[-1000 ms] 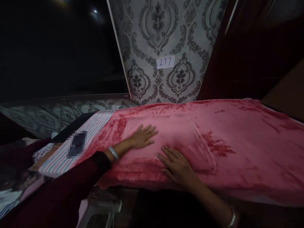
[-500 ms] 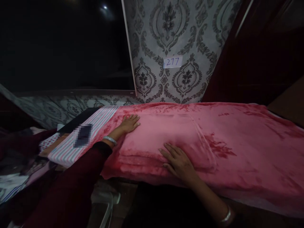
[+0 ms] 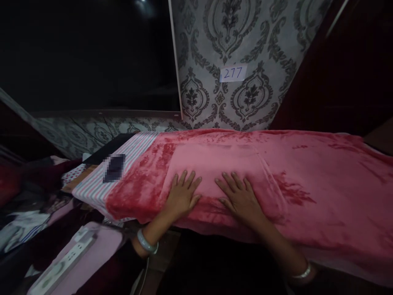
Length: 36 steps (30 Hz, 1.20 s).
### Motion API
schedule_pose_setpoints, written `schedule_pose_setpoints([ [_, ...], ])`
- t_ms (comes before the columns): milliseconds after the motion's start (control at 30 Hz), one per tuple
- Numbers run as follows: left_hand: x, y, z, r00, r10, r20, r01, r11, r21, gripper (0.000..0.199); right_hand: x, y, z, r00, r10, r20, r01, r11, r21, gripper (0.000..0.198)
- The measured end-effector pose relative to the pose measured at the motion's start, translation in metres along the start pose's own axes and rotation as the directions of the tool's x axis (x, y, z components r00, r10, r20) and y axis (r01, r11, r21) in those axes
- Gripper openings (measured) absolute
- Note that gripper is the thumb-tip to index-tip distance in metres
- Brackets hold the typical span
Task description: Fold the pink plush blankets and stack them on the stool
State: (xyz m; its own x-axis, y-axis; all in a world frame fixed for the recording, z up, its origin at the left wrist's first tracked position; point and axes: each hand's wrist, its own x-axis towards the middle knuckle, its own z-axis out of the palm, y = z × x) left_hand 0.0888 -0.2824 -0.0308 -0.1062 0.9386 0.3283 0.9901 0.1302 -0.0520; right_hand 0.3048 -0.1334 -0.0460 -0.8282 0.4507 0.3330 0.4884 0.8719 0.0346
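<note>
A folded pink blanket (image 3: 202,159) lies flat on a larger pink blanket with red floral patterns (image 3: 307,164), which covers the table. On the near left part of the folded one rests my left hand (image 3: 183,192), palm down with fingers spread. My right hand (image 3: 241,196) lies to the right of it, also flat and spread near the front edge. Neither hand grips anything. Both palms hide parts of the near fold. Bracelets circle both wrists.
Left of the blanket shows a striped cloth (image 3: 135,151) with a blurred dark item (image 3: 114,168) on it. A power strip (image 3: 64,262) sits on a pink seat at lower left, near heaped clothes (image 3: 27,225). A dark screen (image 3: 92,57) and patterned wall stand behind.
My left hand has moved from the folded blanket's far left corner toward me and right, to its near edge. My right hand stays about where it was. The view has shifted slightly.
</note>
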Motion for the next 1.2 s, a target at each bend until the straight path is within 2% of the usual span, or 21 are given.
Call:
schedule_pose_setpoints([
  [133,-0.022,0.001,0.005,0.992,-0.036,-0.121,0.036,0.999,-0.004,0.057,0.001,-0.001,-0.01,0.995,0.025,0.094,-0.03,0.998,0.049,0.054],
  [200,-0.033,0.001,0.007,0.977,-0.067,-0.202,0.066,0.998,-0.016,0.056,0.012,-0.008,-0.021,0.985,-0.01,0.175,-0.01,0.993,0.113,0.053],
  [267,-0.042,0.003,0.011,0.953,-0.114,-0.282,0.11,0.993,-0.031,0.054,0.032,-0.021,-0.032,0.961,-0.126,0.247,0.074,0.975,0.207,0.052],
  [367,-0.051,0.006,0.018,0.913,-0.181,-0.366,0.171,0.983,-0.062,0.049,0.072,-0.047,-0.041,0.892,-0.338,0.3,0.232,0.912,0.338,0.053],
  [467,-0.054,0.009,0.025,0.879,-0.242,-0.41,0.227,0.97,-0.086,0.045,0.114,-0.068,-0.031,0.825,-0.47,0.315,0.341,0.857,0.386,0.053],
  [567,-0.055,0.011,0.03,0.853,-0.281,-0.44,0.255,0.96,-0.118,0.042,0.151,-0.074,-0.012,0.81,-0.519,0.272,0.413,0.835,0.364,0.055],
  [667,-0.055,0.012,0.033,0.833,-0.288,-0.472,0.251,0.958,-0.141,0.039,0.183,-0.071,0.006,0.83,-0.494,0.257,0.408,0.854,0.323,0.059],
  [767,-0.055,0.013,0.034,0.821,-0.293,-0.489,0.25,0.956,-0.154,0.04,0.216,-0.069,0.017,0.841,-0.44,0.316,0.356,0.888,0.291,0.064],
  [867,-0.056,0.012,0.035,0.804,-0.3,-0.514,0.253,0.954,-0.161,0.04,0.246,-0.068,0.027,0.859,-0.359,0.365,0.26,0.92,0.295,0.065],
  [933,-0.057,0.01,0.035,0.815,-0.283,-0.505,0.237,0.959,-0.155,0.042,0.263,-0.066,0.034,0.869,-0.306,0.388,0.184,0.929,0.32,0.063],
  [1033,-0.06,0.008,0.037,0.834,-0.264,-0.485,0.219,0.964,-0.15,0.044,0.281,-0.061,0.046,0.878,-0.263,0.4,0.108,0.923,0.37,0.062],
  [1200,-0.063,0.008,0.042,0.829,-0.282,-0.482,0.23,0.959,-0.165,0.045,0.291,-0.057,0.054,0.894,-0.22,0.39,0.062,0.924,0.377,0.059],
])
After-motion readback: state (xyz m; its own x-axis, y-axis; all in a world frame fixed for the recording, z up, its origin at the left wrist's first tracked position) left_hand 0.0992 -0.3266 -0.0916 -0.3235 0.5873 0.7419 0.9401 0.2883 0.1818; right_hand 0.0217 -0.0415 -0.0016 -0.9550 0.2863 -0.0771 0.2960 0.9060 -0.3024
